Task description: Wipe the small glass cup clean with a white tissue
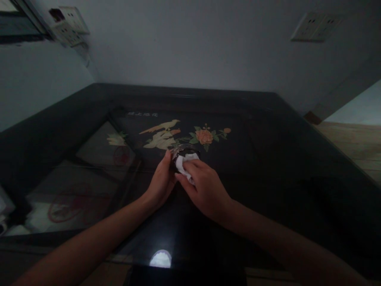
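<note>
Near the middle of the dark glossy table, my left hand (162,178) is wrapped round the side of a small round glass bowl (186,149); the dim light leaves its exact kind uncertain. A crumpled white tissue (183,162) is pinched in my right hand (206,186) and pressed at the bowl's opening. The thumb of my right hand lies along the near side of the tissue. Both hands meet at the bowl, hiding its lower part, so I cannot tell whether it touches the tabletop.
The black table (253,159) has an inlaid picture of birds and a peony (204,136). A pale wall (190,47) rises behind it, with sockets (317,27) at right and more sockets (70,29) at left. A white object (4,204) is partly visible at the left edge.
</note>
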Action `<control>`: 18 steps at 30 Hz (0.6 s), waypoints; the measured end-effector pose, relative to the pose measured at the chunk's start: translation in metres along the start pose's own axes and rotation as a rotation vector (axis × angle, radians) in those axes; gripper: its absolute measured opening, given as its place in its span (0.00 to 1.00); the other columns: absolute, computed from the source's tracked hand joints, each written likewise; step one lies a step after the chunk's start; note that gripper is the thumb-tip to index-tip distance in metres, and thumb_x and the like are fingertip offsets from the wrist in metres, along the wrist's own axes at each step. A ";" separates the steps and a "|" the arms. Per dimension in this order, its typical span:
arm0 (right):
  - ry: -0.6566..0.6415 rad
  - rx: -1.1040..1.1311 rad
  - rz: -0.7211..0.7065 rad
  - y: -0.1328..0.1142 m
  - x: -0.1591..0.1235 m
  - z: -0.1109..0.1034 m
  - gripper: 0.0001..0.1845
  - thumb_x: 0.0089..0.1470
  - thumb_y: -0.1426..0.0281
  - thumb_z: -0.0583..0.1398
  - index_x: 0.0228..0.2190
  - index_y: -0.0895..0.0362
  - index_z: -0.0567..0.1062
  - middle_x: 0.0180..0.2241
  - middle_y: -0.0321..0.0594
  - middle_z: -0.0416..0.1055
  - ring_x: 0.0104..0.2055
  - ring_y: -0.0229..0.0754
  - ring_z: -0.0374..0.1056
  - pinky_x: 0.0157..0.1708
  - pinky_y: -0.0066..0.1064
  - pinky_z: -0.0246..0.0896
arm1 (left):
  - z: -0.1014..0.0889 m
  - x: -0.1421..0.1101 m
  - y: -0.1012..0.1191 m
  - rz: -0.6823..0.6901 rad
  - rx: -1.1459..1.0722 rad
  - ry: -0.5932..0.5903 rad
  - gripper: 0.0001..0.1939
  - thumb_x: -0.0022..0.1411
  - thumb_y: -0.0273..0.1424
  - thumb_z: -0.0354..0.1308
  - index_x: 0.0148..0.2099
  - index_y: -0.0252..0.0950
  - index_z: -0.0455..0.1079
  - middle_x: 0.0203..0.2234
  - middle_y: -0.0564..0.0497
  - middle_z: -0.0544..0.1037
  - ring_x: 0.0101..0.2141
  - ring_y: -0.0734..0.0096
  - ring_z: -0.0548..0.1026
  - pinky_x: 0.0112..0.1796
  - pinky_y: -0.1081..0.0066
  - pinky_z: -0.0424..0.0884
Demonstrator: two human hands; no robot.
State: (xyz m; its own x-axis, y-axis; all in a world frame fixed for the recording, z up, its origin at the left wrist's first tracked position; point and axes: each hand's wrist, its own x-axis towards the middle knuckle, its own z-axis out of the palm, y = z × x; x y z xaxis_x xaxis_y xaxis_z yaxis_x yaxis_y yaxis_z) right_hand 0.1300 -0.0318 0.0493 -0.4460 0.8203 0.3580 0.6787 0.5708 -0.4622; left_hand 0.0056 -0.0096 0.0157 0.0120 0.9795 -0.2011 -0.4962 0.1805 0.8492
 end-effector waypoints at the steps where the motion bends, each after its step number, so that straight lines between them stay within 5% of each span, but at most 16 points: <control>1: 0.021 -0.013 -0.047 0.000 0.000 0.003 0.11 0.61 0.70 0.54 0.43 0.61 0.72 0.40 0.47 0.74 0.45 0.44 0.69 0.44 0.35 0.65 | 0.001 0.000 0.001 -0.037 -0.004 0.018 0.21 0.63 0.45 0.51 0.45 0.34 0.72 0.37 0.48 0.80 0.43 0.64 0.77 0.44 0.70 0.71; 5: 0.039 -0.251 -0.244 0.006 -0.003 0.016 0.20 0.59 0.68 0.58 0.50 0.69 0.69 0.51 0.58 0.70 0.58 0.51 0.61 0.58 0.43 0.57 | 0.003 -0.001 0.006 -0.164 -0.032 0.052 0.19 0.66 0.41 0.48 0.46 0.34 0.74 0.34 0.48 0.81 0.42 0.64 0.77 0.43 0.71 0.72; 9: 0.010 -0.455 -0.267 0.011 -0.004 0.018 0.27 0.58 0.67 0.59 0.53 0.73 0.66 0.53 0.62 0.68 0.59 0.54 0.60 0.61 0.46 0.52 | 0.004 0.000 0.007 -0.234 -0.054 0.044 0.19 0.68 0.39 0.46 0.48 0.34 0.73 0.33 0.48 0.81 0.37 0.67 0.78 0.36 0.73 0.74; 18: 0.008 -0.516 -0.451 0.026 0.006 0.002 0.16 0.62 0.75 0.52 0.48 0.68 0.72 0.49 0.55 0.73 0.55 0.48 0.65 0.56 0.41 0.59 | 0.000 0.004 0.009 -0.197 -0.050 -0.019 0.18 0.66 0.39 0.49 0.49 0.33 0.71 0.31 0.48 0.80 0.28 0.72 0.76 0.26 0.77 0.73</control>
State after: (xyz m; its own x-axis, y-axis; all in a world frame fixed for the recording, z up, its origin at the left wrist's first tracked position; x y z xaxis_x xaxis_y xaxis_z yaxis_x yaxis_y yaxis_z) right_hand 0.1439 -0.0125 0.0380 -0.7474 0.5047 0.4319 0.6196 0.7642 0.1792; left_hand 0.0008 -0.0037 0.0222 0.1290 0.9272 -0.3518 -0.5255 0.3647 0.7687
